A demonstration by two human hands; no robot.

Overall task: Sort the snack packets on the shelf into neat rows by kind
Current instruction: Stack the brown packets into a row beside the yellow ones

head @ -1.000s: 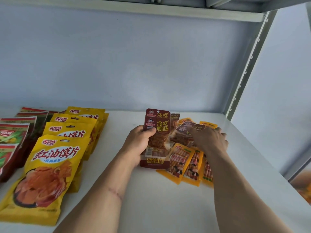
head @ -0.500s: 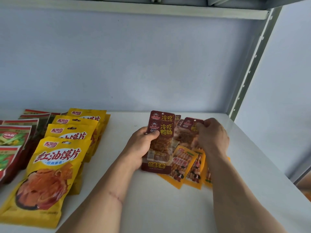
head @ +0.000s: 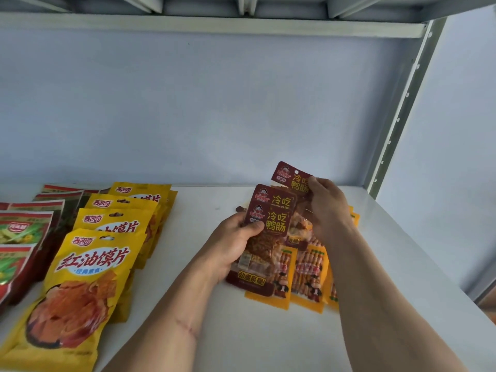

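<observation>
Your left hand (head: 236,245) grips stacked dark red packets (head: 268,232) at centre frame; your right hand (head: 326,208) pinches another dark red packet (head: 291,177) just above, over yellow packets (head: 308,280) on the shelf (head: 241,331).

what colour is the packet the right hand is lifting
Dark maroon-red with yellow lettering: the small snack packet pinched in the right hand, clearest in the head view.

A single head-worn camera looks forward and down at close range onto the white shelf board (head: 268,331), facing the pale back wall (head: 214,103), the perforated metal upright (head: 402,108) right of it.
</observation>
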